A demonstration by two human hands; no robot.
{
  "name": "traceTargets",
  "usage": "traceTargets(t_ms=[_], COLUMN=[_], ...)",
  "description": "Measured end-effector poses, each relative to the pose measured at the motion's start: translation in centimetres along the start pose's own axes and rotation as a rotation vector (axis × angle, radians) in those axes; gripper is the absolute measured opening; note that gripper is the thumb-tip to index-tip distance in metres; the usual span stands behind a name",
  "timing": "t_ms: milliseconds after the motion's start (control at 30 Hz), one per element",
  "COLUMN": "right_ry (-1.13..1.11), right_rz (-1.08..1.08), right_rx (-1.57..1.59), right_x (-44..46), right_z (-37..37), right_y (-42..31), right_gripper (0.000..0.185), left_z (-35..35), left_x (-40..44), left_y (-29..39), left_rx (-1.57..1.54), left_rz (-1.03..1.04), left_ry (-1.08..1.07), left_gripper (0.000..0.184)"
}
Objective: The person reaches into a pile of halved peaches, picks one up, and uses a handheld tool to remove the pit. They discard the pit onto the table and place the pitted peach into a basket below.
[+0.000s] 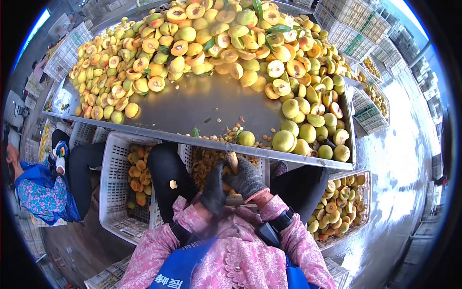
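My right hand [246, 180], in a dark grey glove, is closed around a wooden-handled tool [233, 163]. Its handle points up toward the table's front edge, and a thin dark tip shows above it. Close beside it, my left hand [212, 191] wears a darker glove with its fingers curled in; what it holds, if anything, is hidden. Both hands are over a crate of cut peach pieces [204, 166] between my knees. Ahead, whole and halved yellow peaches [192, 48] are heaped on a metal table [207, 101].
Loose pits [231, 135] lie along the table's raised front edge. A white crate [115, 188] with some peaches stands to the left, another full of halves [337, 207] to the right. A co-worker [45, 188] sits at the left. Stacked crates [356, 29] stand behind the wet floor.
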State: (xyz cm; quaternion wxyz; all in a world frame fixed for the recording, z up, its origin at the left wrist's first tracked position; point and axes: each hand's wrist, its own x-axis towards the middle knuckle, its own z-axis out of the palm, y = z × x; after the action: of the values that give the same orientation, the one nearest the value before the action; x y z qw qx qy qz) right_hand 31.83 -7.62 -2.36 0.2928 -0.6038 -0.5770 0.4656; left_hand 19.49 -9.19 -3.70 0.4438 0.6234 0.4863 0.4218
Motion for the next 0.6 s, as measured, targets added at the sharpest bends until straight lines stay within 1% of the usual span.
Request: traceTargets(t_ms=[133,200,233,300,433,500,567,600], right_ry=[-0.019,-0.019,-0.006,0.018,0.041,0.075,0.262,0.346], right_rz=[0.010,-0.001,-0.005,-0.012,-0.036,-0.089,-0.088,-0.089], right_rx=[-0.049,-0.061,-0.074,-0.103,-0.110,-0.164,-0.048,0.009], right_x=[0.3,0.3,0.2,-0.1,-0.6,-1.1,-1.9,-2.4], right_z=[0.5,0.7,0.7,0.9,0.8,0.3,-0.4,-1.1], right_y=[0.6,0.9,0.8,0.6,1.0,-0.2,-0.1,-0.1], right_gripper=[0.044,0.042,0.042,0.040,0.038,0.036,0.034,0.034], left_z=[0.5,0.5,0.3,0.2,0.3,-0.5,-2.6,-3.1], left_x=[-0.5,-0.6,-0.7,-0.7,-0.9,-0.5,-0.1,-0.2], left_y=[-0.1,-0.6,-1.3,-1.4,-1.5,-0.3,1.6,0.8], left_rx=[-0.334,-0.178,0.067,0.196,-0.178,-0.119,0.150,0.052], left_rz=[-0.182,-0.099,0.014,0.055,-0.167,-0.109,0.076,0.051], left_ry=[0.043,0.053,0.048,0.026,-0.053,-0.097,-0.135,-0.111], left_gripper=[0.033,0.035,0.036,0.034,0.028,0.030,0.041,0.040])
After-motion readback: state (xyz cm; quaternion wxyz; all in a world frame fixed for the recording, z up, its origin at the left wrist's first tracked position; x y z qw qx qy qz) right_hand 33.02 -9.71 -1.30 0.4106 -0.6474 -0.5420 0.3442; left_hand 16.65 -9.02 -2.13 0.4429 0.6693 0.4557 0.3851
